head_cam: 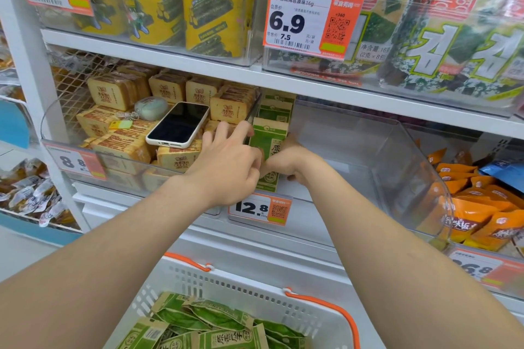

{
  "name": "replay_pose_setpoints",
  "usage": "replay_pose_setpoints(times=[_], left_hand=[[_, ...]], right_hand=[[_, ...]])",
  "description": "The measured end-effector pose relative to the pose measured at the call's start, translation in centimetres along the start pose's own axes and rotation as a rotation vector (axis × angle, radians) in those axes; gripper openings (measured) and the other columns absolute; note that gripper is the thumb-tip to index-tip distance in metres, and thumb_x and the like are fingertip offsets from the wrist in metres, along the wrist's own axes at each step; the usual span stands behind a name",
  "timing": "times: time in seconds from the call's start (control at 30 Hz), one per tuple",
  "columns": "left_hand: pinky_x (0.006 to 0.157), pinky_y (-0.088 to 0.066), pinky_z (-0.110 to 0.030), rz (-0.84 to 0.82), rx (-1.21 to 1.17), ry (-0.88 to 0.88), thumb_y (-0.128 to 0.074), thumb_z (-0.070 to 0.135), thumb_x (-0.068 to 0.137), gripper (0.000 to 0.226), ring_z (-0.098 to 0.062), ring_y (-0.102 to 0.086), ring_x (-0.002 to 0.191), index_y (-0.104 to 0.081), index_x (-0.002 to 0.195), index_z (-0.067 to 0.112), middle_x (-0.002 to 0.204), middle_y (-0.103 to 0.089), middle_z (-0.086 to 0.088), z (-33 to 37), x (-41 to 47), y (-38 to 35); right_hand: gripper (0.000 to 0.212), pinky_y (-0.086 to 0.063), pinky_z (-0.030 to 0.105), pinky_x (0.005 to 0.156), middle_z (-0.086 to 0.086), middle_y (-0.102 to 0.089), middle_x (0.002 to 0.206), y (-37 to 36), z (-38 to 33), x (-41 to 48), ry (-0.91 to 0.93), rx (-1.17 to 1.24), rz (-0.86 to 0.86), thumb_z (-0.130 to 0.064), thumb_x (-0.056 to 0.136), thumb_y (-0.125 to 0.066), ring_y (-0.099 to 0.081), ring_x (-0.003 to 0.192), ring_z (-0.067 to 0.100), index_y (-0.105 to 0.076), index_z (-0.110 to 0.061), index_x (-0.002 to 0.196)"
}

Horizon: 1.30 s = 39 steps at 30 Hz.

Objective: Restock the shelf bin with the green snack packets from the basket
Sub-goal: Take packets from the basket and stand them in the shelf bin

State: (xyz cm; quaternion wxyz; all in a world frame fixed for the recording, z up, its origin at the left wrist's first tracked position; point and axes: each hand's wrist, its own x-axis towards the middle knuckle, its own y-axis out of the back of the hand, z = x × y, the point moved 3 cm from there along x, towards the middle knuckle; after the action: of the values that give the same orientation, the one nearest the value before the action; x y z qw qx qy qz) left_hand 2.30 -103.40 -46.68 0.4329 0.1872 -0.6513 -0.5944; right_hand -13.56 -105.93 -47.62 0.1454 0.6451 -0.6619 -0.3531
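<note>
A clear shelf bin (pixel 382 156) stands at mid-shelf. A short row of upright green snack packets (pixel 269 136) lines its left wall. My left hand (pixel 229 164) and my right hand (pixel 286 164) both hold the front packet of that row, left fingers curled at its left edge, right fingers wrapped round its right edge and lower corner. Below, a white basket (pixel 255 297) with orange handles holds several more green packets (pixel 215 323) lying flat.
A phone (pixel 178 125) and a small pouch with keys (pixel 150 109) lie on tan snack packs in the bin to the left. Orange packets (pixel 476 215) fill the bin to the right. A 12.8 price tag (pixel 259 208) hangs below my hands.
</note>
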Motion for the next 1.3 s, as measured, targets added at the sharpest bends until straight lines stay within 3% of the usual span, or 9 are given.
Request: replay_pose_setpoints(times=[0.1, 0.23, 0.37, 0.53, 0.63, 0.77, 0.83, 1.0, 1.3], left_hand=[[0.099, -0.03, -0.048, -0.005, -0.002, -0.002, -0.05, 0.032, 0.096, 0.018, -0.03, -0.031, 0.126, -0.069, 0.095, 0.034, 0.145, -0.036, 0.0, 0.1, -0.1, 0.1], [0.099, -0.031, -0.049, -0.01, -0.004, -0.002, -0.051, 0.031, 0.095, 0.018, -0.031, -0.031, 0.127, -0.068, 0.095, 0.034, 0.146, -0.036, -0.001, 0.0, -0.1, 0.1], [0.098, -0.031, -0.049, -0.005, 0.02, -0.006, -0.05, 0.032, 0.095, 0.019, -0.031, -0.032, 0.125, -0.068, 0.098, 0.033, 0.146, -0.036, -0.001, 0.0, 0.0, 0.1], [0.095, -0.031, -0.048, 0.006, 0.017, 0.0, -0.05, 0.032, 0.096, 0.02, -0.031, -0.033, 0.123, -0.07, 0.099, 0.032, 0.146, -0.036, -0.001, 0.1, -0.1, 0.1], [0.095, -0.03, -0.048, 0.006, 0.01, -0.001, -0.05, 0.032, 0.096, 0.02, -0.03, -0.032, 0.123, -0.07, 0.099, 0.032, 0.145, -0.036, -0.001, 0.1, -0.1, 0.1], [0.094, -0.031, -0.048, 0.007, 0.013, 0.006, -0.049, 0.03, 0.096, 0.021, -0.031, -0.033, 0.121, -0.07, 0.099, 0.031, 0.145, -0.035, -0.002, 0.0, 0.0, 0.0], [0.094, -0.031, -0.047, 0.008, 0.005, 0.009, -0.049, 0.03, 0.096, 0.021, -0.031, -0.032, 0.121, -0.07, 0.098, 0.03, 0.145, -0.035, -0.001, 0.1, 0.0, -0.1], [0.097, -0.032, -0.048, 0.006, -0.006, 0.015, -0.05, 0.031, 0.097, 0.022, -0.031, -0.033, 0.121, -0.072, 0.101, 0.03, 0.144, -0.034, -0.001, 0.0, 0.0, -0.2], [0.091, -0.03, -0.045, 0.023, -0.021, 0.029, -0.051, 0.028, 0.096, 0.021, -0.032, -0.035, 0.118, -0.071, 0.096, 0.029, 0.142, -0.036, -0.002, 0.1, 0.1, -0.3]], right_hand=[[0.035, -0.043, 0.025, 0.073, -0.002, -0.054, 0.106, -0.2, 0.1, -1.0, -0.017, -0.223, -0.131, -0.013, 0.085, -0.084, -0.05, 0.097, 0.018, -0.052, -0.024, 0.095], [0.066, -0.05, 0.026, 0.048, 0.015, -0.065, 0.106, -0.8, 0.8, 0.4, -0.037, -0.133, -0.059, -0.008, 0.064, -0.095, -0.063, 0.069, 0.022, -0.044, -0.02, 0.104], [0.04, -0.06, 0.03, 0.062, 0.01, -0.075, 0.089, -0.2, 1.0, 0.5, -0.068, 0.008, -0.122, 0.005, 0.069, -0.091, -0.07, 0.071, 0.021, -0.068, -0.014, 0.097], [0.031, -0.055, 0.032, 0.069, 0.009, -0.071, 0.095, -1.7, 1.8, 0.8, -0.147, 0.007, -0.178, 0.004, 0.076, -0.082, -0.064, 0.079, 0.023, -0.069, -0.015, 0.097], [0.023, -0.057, 0.027, 0.061, 0.003, -0.07, 0.089, -1.9, 1.8, 0.9, -0.103, -0.138, -0.076, -0.007, 0.08, -0.082, -0.066, 0.073, 0.017, -0.066, -0.016, 0.093], [0.076, -0.062, 0.033, 0.078, 0.005, -0.068, 0.109, -1.1, 1.5, 2.0, -0.087, -0.282, 0.159, -0.032, 0.052, -0.095, -0.068, 0.094, 0.023, -0.06, -0.013, 0.117], [0.067, -0.063, 0.035, 0.077, 0.005, -0.063, 0.109, -0.8, 1.3, 2.3, -0.077, -0.236, 0.25, -0.03, 0.064, -0.088, -0.066, 0.095, 0.024, -0.053, -0.013, 0.119], [0.032, -0.063, 0.04, 0.085, 0.006, -0.07, 0.11, -1.2, 1.1, 2.2, -0.11, -0.086, 0.027, -0.025, 0.083, -0.077, -0.068, 0.1, 0.024, -0.067, -0.019, 0.112], [0.051, -0.059, 0.03, 0.08, 0.0, -0.07, 0.105, 0.1, 0.9, 4.2, -0.057, 0.033, 0.432, -0.028, 0.071, -0.087, -0.07, 0.099, 0.02, -0.059, -0.018, 0.113]])
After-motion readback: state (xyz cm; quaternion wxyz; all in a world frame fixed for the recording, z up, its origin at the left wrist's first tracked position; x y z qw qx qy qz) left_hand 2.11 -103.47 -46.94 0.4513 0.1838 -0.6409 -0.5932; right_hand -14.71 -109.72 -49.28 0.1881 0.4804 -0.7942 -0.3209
